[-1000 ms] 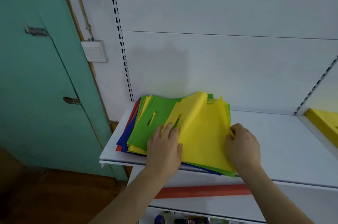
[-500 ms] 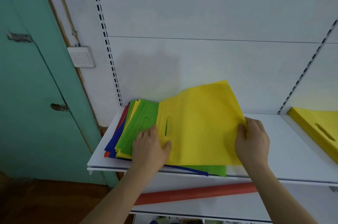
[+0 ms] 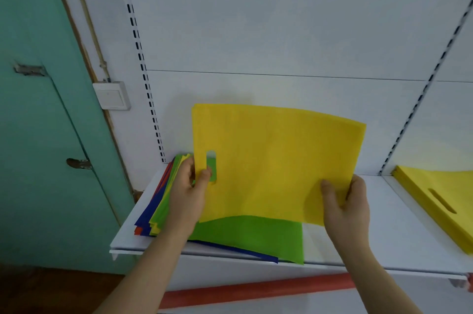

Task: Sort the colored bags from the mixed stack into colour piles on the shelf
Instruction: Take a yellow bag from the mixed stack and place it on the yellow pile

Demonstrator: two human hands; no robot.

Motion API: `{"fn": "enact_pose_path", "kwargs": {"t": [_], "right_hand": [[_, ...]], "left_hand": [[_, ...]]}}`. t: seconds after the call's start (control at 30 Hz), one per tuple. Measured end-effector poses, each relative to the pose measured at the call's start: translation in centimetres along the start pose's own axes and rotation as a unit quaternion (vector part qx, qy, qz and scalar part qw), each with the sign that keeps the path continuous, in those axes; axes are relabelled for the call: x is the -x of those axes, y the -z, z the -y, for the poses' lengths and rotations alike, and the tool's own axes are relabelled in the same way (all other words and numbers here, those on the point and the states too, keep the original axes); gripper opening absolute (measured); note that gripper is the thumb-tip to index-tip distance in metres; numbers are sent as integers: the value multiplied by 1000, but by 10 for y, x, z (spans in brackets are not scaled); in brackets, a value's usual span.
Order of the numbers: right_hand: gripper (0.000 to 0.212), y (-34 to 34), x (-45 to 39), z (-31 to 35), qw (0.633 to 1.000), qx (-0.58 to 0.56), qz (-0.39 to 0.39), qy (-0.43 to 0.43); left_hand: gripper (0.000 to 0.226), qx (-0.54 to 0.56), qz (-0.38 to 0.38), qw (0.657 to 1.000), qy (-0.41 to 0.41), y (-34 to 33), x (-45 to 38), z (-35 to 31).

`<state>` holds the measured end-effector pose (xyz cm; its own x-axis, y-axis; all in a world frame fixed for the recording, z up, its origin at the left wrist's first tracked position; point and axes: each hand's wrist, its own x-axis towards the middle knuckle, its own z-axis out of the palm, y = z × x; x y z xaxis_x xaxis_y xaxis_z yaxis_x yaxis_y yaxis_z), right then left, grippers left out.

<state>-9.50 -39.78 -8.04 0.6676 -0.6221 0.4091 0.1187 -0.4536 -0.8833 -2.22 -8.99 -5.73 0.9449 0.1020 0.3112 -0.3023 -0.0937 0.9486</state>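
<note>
White shelf [image 3: 399, 242], one mixed stack [image 3: 245, 237] — two hands [image 3: 188, 193] holding one yellow bag [image 3: 271, 160]

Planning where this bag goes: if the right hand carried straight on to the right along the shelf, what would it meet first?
Probably the yellow pile; the shelf between it and the right hand shows bare, though depth is unclear.

No readable text, label, brand, number or sign appears on anything in view.

left hand [image 3: 188, 194] and right hand [image 3: 345, 207] raised (both pinching).
</note>
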Motion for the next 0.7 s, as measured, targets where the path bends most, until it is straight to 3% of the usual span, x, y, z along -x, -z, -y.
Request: {"fn": "enact_pose_path", "kwargs": {"t": [0.13, 0.47, 0.57, 0.7], "right_hand": [[26, -7, 12, -15, 999, 20, 34, -21], [49, 36, 26, 8, 997, 27, -78, 0], [44, 63, 42, 10, 991, 61, -123, 4], [23, 113, 71, -1, 974, 157, -160, 21]], "left_hand": [[14, -62, 13, 998, -6, 1, 10, 9], [26, -57, 17, 997, -53, -21, 2, -8], [27, -58, 41, 996, -60, -42, 11, -10], [23, -46, 58, 995, -68, -84, 31, -7]]}}
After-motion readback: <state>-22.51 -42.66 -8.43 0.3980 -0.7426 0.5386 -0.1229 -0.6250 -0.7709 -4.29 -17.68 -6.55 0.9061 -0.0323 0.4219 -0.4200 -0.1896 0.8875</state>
